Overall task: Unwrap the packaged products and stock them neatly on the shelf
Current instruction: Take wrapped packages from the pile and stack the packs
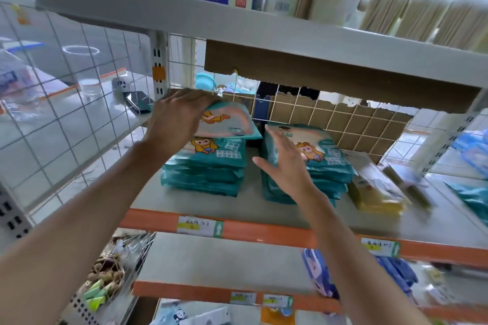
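Our left hand (179, 119) grips the top packet (229, 124), left stack (206, 174) beneath, our right hand (285, 166) straight-fingered, holding nothing, beside the right stack (330, 169).

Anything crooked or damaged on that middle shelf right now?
Yes. The top packet on the left stack sits tilted, gripped by the left hand, not yet flat. The cardboard backing behind has a ragged, torn lower edge.

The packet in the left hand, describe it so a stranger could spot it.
Find the shelf with the orange front edge. On it, the packet tops the leftmost teal stack. It alone is tilted, held by the left hand.
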Available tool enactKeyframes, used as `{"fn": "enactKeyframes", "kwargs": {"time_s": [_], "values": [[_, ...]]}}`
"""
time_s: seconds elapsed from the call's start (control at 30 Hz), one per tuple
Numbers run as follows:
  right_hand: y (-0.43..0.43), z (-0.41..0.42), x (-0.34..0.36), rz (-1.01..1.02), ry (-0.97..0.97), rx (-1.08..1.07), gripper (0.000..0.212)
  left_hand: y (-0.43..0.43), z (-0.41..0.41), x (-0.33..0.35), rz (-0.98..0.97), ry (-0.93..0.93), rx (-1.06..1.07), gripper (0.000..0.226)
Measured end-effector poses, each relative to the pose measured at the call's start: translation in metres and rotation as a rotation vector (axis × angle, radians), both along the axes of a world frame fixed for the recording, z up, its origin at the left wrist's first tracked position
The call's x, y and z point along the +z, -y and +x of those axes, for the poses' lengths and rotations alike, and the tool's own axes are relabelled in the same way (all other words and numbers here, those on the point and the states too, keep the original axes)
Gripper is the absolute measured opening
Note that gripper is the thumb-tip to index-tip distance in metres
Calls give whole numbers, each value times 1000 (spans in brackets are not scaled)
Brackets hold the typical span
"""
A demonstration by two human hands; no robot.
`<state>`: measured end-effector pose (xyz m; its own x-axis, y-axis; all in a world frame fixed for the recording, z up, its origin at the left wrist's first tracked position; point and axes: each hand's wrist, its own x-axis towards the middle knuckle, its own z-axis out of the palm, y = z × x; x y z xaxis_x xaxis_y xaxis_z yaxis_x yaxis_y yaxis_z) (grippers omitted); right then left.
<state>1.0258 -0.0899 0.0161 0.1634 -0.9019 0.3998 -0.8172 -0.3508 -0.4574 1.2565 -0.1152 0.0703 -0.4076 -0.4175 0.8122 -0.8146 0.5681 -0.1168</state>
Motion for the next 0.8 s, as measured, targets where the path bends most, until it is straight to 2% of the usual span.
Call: {"fn": "enactKeyframes", "kwargs": {"time_s": [0.13,0.27,0.33,0.4,0.5,0.57,0.6,0.7,0.8], "values": [[4,-1,4,23,131,20,79,-11,-3,17,-13,-95,13,28],[8,-7,3,48,557,-75,95,-17,-5,28,41,-307,30,38],[8,-10,6,63,777,-87,90,-14,-2,30,75,-429,39,40],[6,-14,7,130,904,-19,74,-9,0,27,142,-566,30,37],[1,-10,2,259,935,150,40,-5,-2,21,292,-883,-101,30],[-1,-5,-5,293,988,241,34,-9,-7,14,400,-1114,-181,30],[-1,-3,-9,295,1047,274,38,-11,-10,10,446,-1189,-195,29],[2,-4,-13,272,1194,203,55,-16,-17,0,564,-1333,-198,27],[3,-15,-11,253,1124,106,30,-19,-17,-11,659,-1349,-211,22]]}}
